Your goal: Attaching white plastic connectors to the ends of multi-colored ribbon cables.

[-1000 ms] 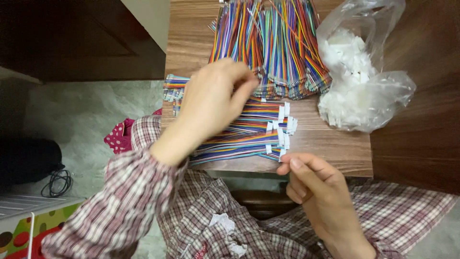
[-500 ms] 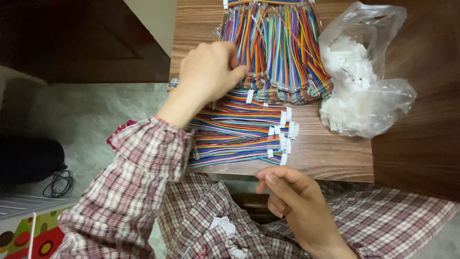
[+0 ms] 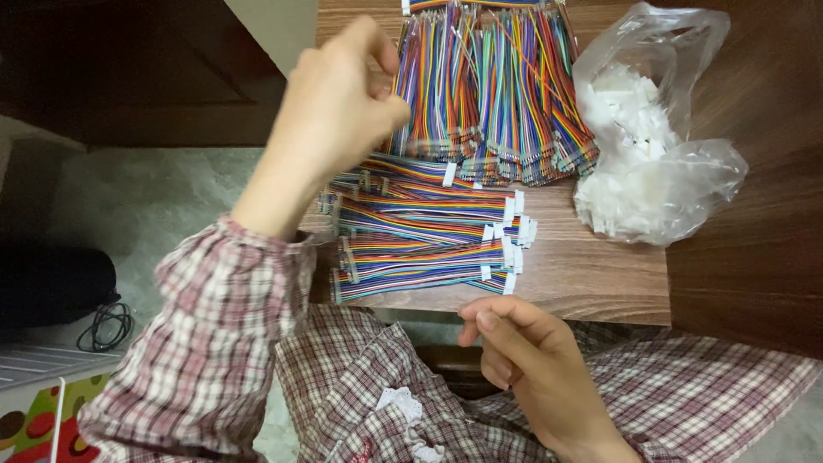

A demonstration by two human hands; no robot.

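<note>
On the small wooden table (image 3: pixel 591 283) lie two groups of rainbow-coloured ribbon wires. Upper group: a large bundle of loose wires (image 3: pixel 497 94), running top to bottom, cut off by the upper edge of the frame; lower ends fan out near mid-table. Lower group: a stack of finished cables (image 3: pixel 429 236) lying crosswise, with small white connectors at their right ends. Left ends of the stack are partly covered by the left wrist, so the count of cables cannot be made out.

Left hand (image 3: pixel 339 107) raised over the left part of the bundle, fingers curled together, thumb and fingertips pinched near the wires. Motion blur and the back of the hand hide the fingertips; cannot tell whether a wire is actually gripped between them.

Right hand (image 3: pixel 523 360) sits below the near table edge, over the lap, fingers loosely bent, thumb against forefinger. Nothing visible inside it; a very small part could be hidden there.

Clear plastic bag (image 3: pixel 660 163) of white connector housings rests at the right of the bundle, touching its edge; single pieces inside are too blurred to tell apart.

Plaid sleeves (image 3: pixel 206 343) fill the lower frame. A dark cable (image 3: pixel 103 326) lies on the floor at left, partly cut off.
</note>
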